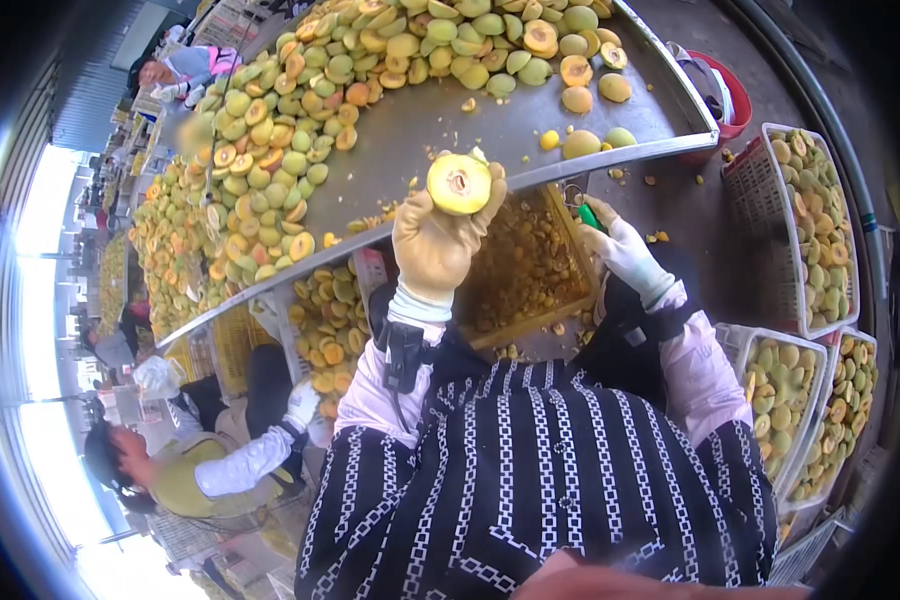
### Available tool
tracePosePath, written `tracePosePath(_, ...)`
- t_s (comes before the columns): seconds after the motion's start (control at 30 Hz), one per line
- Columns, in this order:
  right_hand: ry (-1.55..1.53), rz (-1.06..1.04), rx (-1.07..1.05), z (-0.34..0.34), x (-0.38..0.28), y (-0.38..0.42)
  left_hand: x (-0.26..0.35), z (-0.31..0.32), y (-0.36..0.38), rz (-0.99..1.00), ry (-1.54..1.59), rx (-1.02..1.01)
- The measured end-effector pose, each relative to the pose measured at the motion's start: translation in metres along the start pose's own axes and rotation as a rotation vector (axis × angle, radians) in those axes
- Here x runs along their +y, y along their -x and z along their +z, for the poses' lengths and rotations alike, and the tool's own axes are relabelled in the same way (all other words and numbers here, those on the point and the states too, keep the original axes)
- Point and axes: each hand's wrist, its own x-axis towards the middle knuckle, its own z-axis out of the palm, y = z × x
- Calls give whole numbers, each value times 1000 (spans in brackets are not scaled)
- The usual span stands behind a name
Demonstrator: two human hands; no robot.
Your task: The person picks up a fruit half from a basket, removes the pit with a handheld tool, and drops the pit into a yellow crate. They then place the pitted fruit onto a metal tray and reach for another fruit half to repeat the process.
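My left hand (435, 248), in a tan-stained glove, holds up a halved peach (459, 186) with its cut face toward me. A rough, brownish hollow shows at the centre of the yellow flesh. In my right hand (625, 252), wearing a white glove, is a small pitting tool with a green handle (589, 216). Its thin metal end points toward the table edge, a little apart from the peach half. Below and between my hands stands a yellow crate (540, 324) with wet pits and scraps inside.
A metal table (400, 130) bears a large heap of halved peaches (270, 150). White crates of peach halves (810, 230) stand at the right. Behind the table corner sits a red tub (735, 95). Co-workers (220, 470) are at the left, beside another filled crate (330, 310).
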Motion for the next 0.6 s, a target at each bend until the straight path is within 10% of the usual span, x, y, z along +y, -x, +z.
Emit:
tracePosePath(0.17, 381, -50, 135, 41, -21, 24, 2, 3, 50, 57, 146, 65)
tracePosePath(0.27, 576, -732, 160, 73, -48, 40, 2, -3, 66, 95, 8, 65)
tracePosePath(0.6, 861, -786, 92, 143, -88, 73, -6, -4, 94, 352, -380, 148)
